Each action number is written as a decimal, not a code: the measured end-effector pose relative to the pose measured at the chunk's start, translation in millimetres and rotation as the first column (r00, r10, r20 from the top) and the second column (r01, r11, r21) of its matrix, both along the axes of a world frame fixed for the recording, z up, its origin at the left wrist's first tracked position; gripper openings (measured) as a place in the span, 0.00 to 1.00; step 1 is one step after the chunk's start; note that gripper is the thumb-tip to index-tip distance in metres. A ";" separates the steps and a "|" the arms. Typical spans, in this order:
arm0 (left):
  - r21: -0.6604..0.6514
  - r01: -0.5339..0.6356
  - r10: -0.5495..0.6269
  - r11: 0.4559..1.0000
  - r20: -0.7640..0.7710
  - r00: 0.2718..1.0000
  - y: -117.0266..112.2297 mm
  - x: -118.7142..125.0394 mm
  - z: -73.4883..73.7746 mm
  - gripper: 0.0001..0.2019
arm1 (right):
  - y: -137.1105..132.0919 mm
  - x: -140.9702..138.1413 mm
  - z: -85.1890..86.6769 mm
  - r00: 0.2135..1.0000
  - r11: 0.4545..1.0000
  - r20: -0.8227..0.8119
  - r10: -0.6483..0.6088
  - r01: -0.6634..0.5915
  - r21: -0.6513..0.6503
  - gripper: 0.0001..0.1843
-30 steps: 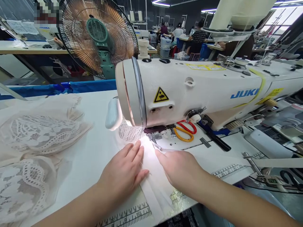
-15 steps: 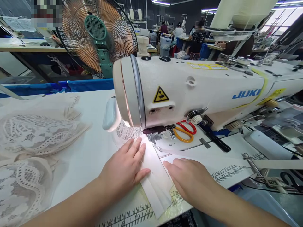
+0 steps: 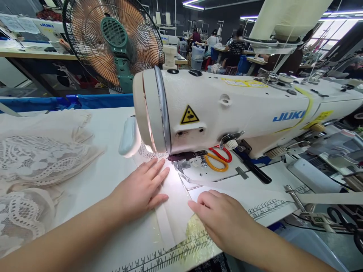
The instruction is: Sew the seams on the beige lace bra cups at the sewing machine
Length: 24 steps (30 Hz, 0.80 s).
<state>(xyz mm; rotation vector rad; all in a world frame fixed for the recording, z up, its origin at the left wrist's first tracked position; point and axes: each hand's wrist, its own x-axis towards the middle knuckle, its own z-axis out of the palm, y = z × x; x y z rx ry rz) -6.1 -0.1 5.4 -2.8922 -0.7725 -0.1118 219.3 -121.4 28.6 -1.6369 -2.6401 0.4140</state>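
Under the head of a white sewing machine (image 3: pixel 204 109) runs a white fabric piece (image 3: pixel 176 196), its near end lying over the table's printed ruler. My left hand (image 3: pixel 141 187) lies flat on this fabric, fingers stretched toward the presser foot area. At the fabric's right edge, my right hand (image 3: pixel 221 211) is closed, fingers curled, with thumb and forefinger at the edge. Lace (image 3: pixel 150 152) shows just past my left fingertips, partly hidden by the machine head. The needle itself cannot be made out.
Lace pieces (image 3: pixel 42 158) lie on the left of the table. Scissors with orange and red handles (image 3: pixel 217 162) rest under the machine arm. A white tape (image 3: pixel 329 198) passes a metal guide at right. Behind stand a large fan (image 3: pixel 113 41) and people at other machines.
The white fabric has moved up toward the needle, so its near end lies farther from the table's front edge. Both hands appear slightly more to the left, as the view has also shifted.
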 end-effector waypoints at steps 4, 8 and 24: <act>0.046 0.188 -0.193 0.981 0.177 0.965 -33.4 9.1 0.0 0.18 | -3.8 3.7 -5.3 0.998 0.998 -0.025 0.064 -0.064 0.008 0.15; -0.066 0.326 -0.289 0.943 0.323 0.901 -65.0 20.3 -1.9 0.14 | -4.8 5.3 -8.6 0.997 0.998 -0.051 0.058 -0.059 -0.011 0.14; -0.044 0.400 -0.369 0.915 0.304 0.878 -30.5 7.7 3.9 0.15 | 17.9 -3.1 -10.7 0.999 0.998 0.002 0.046 -0.046 0.044 0.12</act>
